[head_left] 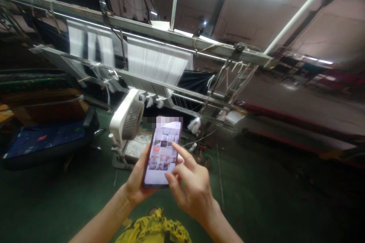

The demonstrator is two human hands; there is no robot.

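A smartphone (162, 176) is held upright in front of me, tilted slightly to the right. Its lit screen shows a grid of small pictures, and its top edge is blurred out. My left hand (138, 182) is closed around the phone's left side and lower back, with most of its fingers hidden behind it. Over the right part of the screen, my right hand (194, 186) holds nothing. Its index finger reaches out to a picture, at or just above the glass, while the thumb stands apart and the other fingers bend.
Ahead stands a loom-like frame (211, 47) with white threads (155, 59) stretched across it. A white box fan (125, 115) sits on the green floor (94, 201) behind the phone. At the left is a chair (51, 136) with a blue seat.
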